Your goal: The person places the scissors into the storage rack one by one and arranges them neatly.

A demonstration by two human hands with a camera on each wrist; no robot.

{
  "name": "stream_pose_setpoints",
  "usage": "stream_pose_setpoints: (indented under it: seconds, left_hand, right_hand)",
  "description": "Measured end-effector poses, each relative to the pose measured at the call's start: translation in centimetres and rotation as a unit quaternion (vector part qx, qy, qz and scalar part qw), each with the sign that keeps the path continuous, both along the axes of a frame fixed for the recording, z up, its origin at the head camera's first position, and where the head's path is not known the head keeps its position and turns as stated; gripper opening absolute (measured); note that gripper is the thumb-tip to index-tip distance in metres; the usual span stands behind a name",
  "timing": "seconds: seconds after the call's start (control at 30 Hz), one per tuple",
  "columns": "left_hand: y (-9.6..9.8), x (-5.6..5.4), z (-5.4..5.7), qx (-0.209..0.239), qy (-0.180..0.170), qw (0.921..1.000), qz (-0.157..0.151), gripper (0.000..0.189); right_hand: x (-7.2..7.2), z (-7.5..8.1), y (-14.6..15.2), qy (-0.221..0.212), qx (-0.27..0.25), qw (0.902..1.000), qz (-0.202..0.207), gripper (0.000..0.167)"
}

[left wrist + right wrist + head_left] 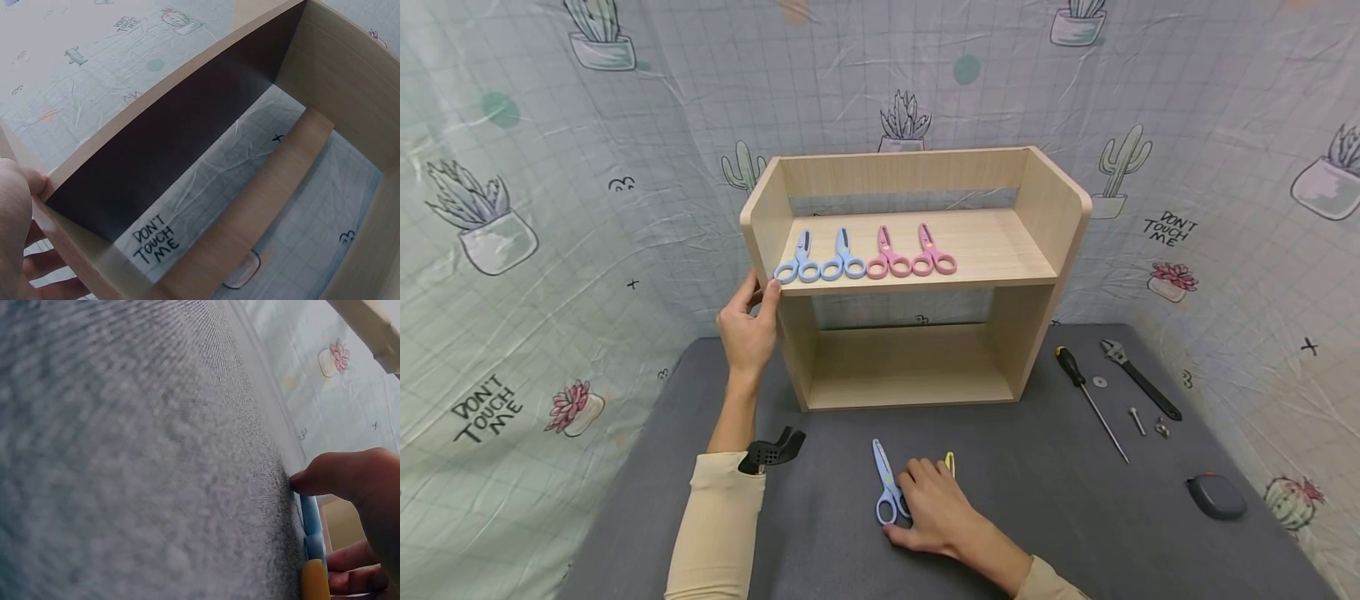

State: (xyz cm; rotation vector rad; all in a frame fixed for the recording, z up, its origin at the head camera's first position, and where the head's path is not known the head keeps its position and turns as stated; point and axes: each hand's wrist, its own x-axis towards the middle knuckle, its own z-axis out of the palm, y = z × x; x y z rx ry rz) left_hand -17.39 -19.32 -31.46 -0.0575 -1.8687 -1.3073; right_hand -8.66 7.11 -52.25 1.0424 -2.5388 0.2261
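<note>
My left hand [751,329] grips the left side panel of a light wooden two-tier shelf [917,283], its thumb on the front edge near the upper board and its fingers round the outside. In the left wrist view the thumb presses that edge. Low over the table, my right hand [936,508] has its thumb and fingers about the handles of blue scissors [883,467], which lie with the blade pointing away. Yellow scissors [951,463] lie mostly hidden under this hand; a yellow handle [314,580] shows beside the blue one in the right wrist view.
On the upper board, two blue scissors [842,255] and two pink scissors [889,254] stand in a row. At the right of the grey table [820,542] lie a screwdriver [1072,367], an adjustable wrench [1142,382], a washer, a bolt [1138,421] and a black tape measure [1217,496].
</note>
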Motion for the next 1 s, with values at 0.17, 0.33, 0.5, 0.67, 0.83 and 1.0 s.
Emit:
stream_pose_setpoints:
  seconds: [0.17, 0.33, 0.5, 0.67, 0.83, 1.0]
  left_hand:
    - [0.0, 0.0, 0.1, 0.001, -0.006, 1.0, 0.001, 0.038]
    - [0.1, 0.1, 0.2, -0.001, -0.015, 0.9999, 0.004, 0.039]
    - [-0.7, -1.1, -1.0, 0.001, -0.014, 0.9999, 0.006, 0.039]
    - [-1.6, -2.2, -2.2, 0.006, -0.011, 0.9999, 0.004, 0.038]
    - [-1.9, -2.3, -2.4, 0.001, -0.003, 1.0, 0.001, 0.039]
    - [-1.9, -2.4, -2.5, 0.002, 0.002, 1.0, -0.004, 0.038]
  right_hand:
    - [0.0, 0.0, -0.1, 0.01, -0.003, 0.9999, -0.002, 0.06]
    - [0.0, -0.2, -0.3, 0.025, -0.01, 0.9996, -0.007, 0.056]
    - [0.1, -0.3, -0.4, 0.012, -0.015, 0.9997, -0.014, 0.056]
    - [0.1, -0.3, -0.4, 0.001, -0.024, 0.9995, -0.019, 0.056]
    - [-0.2, -0.2, -0.3, 0.012, -0.044, 0.9989, -0.013, 0.055]
    - [-0.4, 0.0, -0.2, 0.013, -0.06, 0.9981, -0.009, 0.054]
